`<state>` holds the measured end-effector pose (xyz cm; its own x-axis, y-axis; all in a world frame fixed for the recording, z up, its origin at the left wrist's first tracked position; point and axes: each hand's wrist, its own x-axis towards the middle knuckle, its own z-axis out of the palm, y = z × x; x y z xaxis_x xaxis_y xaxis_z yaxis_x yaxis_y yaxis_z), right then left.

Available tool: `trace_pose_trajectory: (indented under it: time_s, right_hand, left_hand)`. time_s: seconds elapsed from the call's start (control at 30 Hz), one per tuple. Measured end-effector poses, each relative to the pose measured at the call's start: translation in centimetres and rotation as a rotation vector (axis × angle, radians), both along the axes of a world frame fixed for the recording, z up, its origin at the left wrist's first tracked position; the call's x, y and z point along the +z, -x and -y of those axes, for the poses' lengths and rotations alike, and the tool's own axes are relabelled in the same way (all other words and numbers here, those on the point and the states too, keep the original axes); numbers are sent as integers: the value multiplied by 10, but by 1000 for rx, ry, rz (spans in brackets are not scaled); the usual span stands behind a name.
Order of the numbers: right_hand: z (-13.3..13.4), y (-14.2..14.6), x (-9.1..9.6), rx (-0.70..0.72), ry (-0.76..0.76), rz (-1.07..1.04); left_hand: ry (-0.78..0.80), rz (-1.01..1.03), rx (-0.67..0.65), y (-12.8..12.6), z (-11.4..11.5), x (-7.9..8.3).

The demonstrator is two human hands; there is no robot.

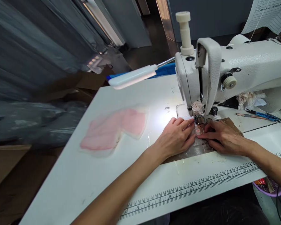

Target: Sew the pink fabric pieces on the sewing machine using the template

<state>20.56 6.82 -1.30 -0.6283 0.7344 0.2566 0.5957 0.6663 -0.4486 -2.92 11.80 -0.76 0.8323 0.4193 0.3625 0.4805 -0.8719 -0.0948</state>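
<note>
Both hands are at the needle area of a white sewing machine (189, 75). My left hand (178, 137) lies left of the presser foot (199, 119), fingers bent and closed on sheer white fabric (198, 148). From the right, my right hand (219, 136) pinches the same fabric with thumb and fingertips. A small pink spot shows on the cloth between the hands. The fabric runs under the foot, whose contact with it is partly hidden by my fingers. A pale pink ruffled trim (197, 107) hangs by the needle bar.
A blurred pink and sheer piece (112, 129) lies on the white table (67, 181) at left. A lamp (133, 76) reaches over the back. Lace scraps (250, 99) and tools (263, 115) sit at right. A printed ruler (194, 189) follows the front edge; a purple basket (268, 190) hangs below.
</note>
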Motion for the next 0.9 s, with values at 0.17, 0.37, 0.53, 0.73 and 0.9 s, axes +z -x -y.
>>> trace_pose_trajectory:
  time_s: [0.17,0.37,0.53,0.73,0.9]
  right_hand:
    - [-2,3,-9,-45,-63,-11]
    - [0,4,-8,-57,-88,1]
    - [1,4,-7,-49,-95,10]
    - [2,3,-5,-52,-78,13]
    - [2,2,-6,-38,-97,-8]
  left_hand:
    - [55,-38,34,3,-8,-1]
    - [70,13,58,4,-7,-5]
    - [69,32,50,5,-6,-7]
    - [79,81,20,5,-3,-8]
    - [58,127,-4,4,-3,-10]
